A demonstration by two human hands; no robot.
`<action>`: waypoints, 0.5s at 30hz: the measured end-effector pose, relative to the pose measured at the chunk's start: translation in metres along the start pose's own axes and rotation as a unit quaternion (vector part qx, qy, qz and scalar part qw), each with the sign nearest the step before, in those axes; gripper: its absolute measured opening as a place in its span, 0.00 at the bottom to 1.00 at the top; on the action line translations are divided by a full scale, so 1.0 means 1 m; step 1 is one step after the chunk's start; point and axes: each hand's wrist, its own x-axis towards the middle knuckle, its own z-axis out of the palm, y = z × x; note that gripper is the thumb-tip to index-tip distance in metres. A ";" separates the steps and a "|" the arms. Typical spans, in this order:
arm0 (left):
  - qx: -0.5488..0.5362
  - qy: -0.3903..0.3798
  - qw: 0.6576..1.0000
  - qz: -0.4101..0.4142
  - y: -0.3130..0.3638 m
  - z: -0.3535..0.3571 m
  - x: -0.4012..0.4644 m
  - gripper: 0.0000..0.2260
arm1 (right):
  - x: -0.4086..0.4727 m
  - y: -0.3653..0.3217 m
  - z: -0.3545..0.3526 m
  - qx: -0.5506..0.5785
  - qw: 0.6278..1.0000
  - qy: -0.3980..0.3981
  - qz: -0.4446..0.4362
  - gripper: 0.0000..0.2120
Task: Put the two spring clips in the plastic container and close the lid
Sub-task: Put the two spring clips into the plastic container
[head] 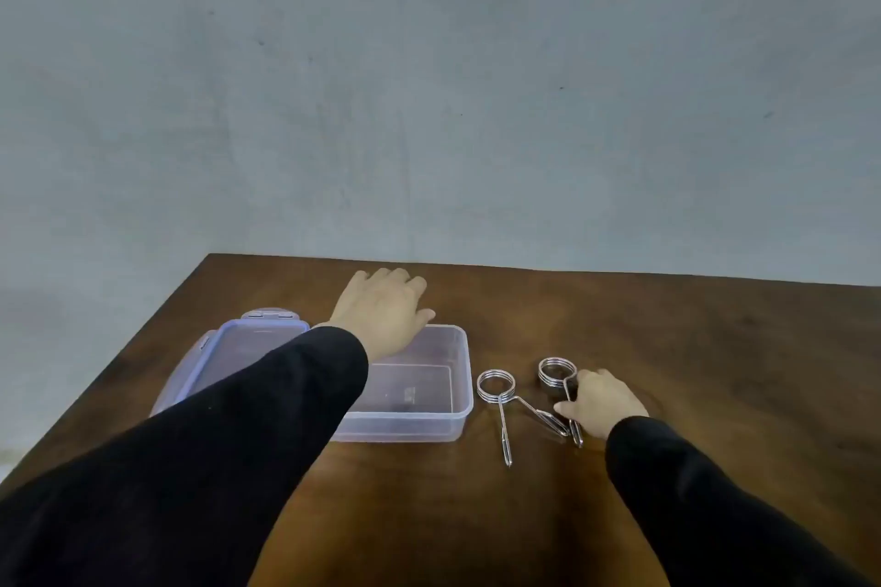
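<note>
A clear plastic container (pixel 457 400) stands open on the wooden table, and I see nothing inside it. Its purple-rimmed lid (pixel 229 348) lies flat to its left. My left hand (pixel 386 310) reaches over the container's far edge, fingers curled down behind the rim. Two metal spring clips lie to the right of the container. The left clip (pixel 498 388) lies free with its handles splayed toward me. My right hand (pixel 600 400) rests on the handles of the right clip (pixel 557 372), fingers curled around them; the clip still touches the table.
The table's far edge (pixel 524 265) meets a grey wall. Its left edge runs diagonally past the lid. Bare wood lies to the right of the clips and in front of the container.
</note>
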 end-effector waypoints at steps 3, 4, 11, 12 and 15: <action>-0.003 0.009 1.000 -0.013 -0.008 0.004 -0.003 0.19 | 0.003 -0.002 0.000 0.009 1.000 0.021 0.010 0.23; -0.005 0.013 1.000 -0.018 -0.011 0.005 -0.006 0.19 | 0.002 -0.003 -0.002 0.011 1.000 0.021 0.016 0.23; -0.034 0.032 0.998 -0.045 -0.044 -0.004 -0.012 0.20 | 0.008 -0.018 -0.023 0.004 0.994 0.105 0.000 0.17; -0.041 0.039 0.997 -0.051 -0.052 -0.005 -0.014 0.21 | 0.009 -0.027 -0.032 0.017 0.992 0.122 -0.014 0.17; -0.063 0.048 0.994 -0.077 -0.084 -0.006 -0.021 0.20 | 0.007 -0.065 -0.061 0.090 0.981 0.148 -0.089 0.18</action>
